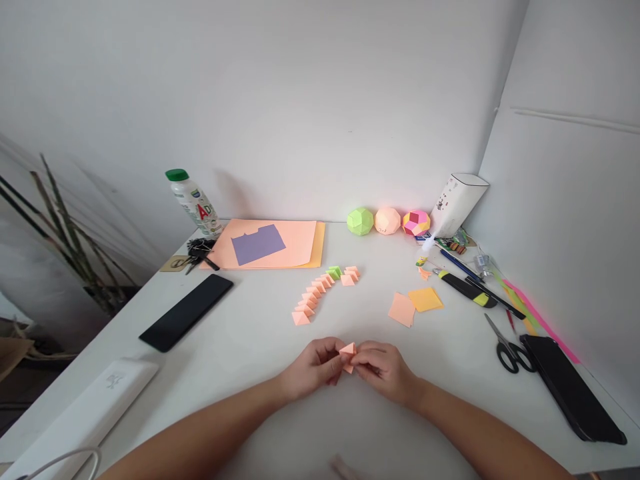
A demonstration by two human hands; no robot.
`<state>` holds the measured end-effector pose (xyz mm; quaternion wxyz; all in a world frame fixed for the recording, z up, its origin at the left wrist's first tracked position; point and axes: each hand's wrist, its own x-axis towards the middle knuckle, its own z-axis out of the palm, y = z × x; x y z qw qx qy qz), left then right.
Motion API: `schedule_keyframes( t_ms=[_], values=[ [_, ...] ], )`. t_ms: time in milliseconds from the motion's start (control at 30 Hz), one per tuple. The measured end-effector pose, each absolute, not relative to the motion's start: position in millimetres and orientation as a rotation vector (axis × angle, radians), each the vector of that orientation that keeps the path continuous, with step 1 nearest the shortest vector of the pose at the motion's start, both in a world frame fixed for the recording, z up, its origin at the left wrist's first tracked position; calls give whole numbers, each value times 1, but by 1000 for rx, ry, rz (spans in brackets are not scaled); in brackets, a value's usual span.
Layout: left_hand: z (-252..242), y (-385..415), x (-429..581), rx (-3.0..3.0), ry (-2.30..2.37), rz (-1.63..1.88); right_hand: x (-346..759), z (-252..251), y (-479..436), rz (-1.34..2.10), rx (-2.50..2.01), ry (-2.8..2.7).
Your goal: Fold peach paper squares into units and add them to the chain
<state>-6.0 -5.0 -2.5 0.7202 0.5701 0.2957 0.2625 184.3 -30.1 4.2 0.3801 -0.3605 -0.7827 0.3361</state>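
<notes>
Between my hands, near the front middle of the table, is a small folded peach paper piece [348,349]. My left hand [320,363] pinches its left side with thumb and forefinger. From the right, the fingers of my right hand [383,370] close on its other edge. Just beyond lies a curved row of folded peach paper pieces [313,293], with green folded pieces [334,272] at its far end. A short stack of peach pieces [350,275] sits beside them. To the right are flat peach paper squares [402,310] and a yellow square [425,299].
Three paper balls [388,221] line the wall. Scissors [509,347], a box cutter [465,289], pens and a black case [573,390] lie right. Left are a phone [187,312], a white oblong device [87,417], keys [201,252], a bottle [195,203] and paper sheets [300,241].
</notes>
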Motion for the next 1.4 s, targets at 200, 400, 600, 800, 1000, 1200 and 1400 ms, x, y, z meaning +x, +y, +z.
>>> schedule_keyframes(
  t_ms=[200, 400, 600, 800, 1000, 1200, 1400],
  values=[
    [-1, -6, -5, 1299, 714, 552, 187, -1, -31, 834, -928, -1975],
    [0, -7, -4, 1371, 791, 546, 186, 0, -30, 748, -885, -1919],
    [4, -8, -4, 1427, 738, 532, 183, 4, -29, 822, -918, -1803],
    [5, -9, -3, 1421, 770, 512, 183, 3, -30, 960, -992, -1703],
    [9, -10, -2, 1424, 765, 504, 183, 3, -32, 996, -1037, -1677],
    [6, -11, -1, 1429, 796, 510, 182, 6, -32, 1147, -1080, -1572],
    [2, -9, -3, 1383, 818, 534, 185, 5, -32, 1445, -1109, -1380]
  ],
)
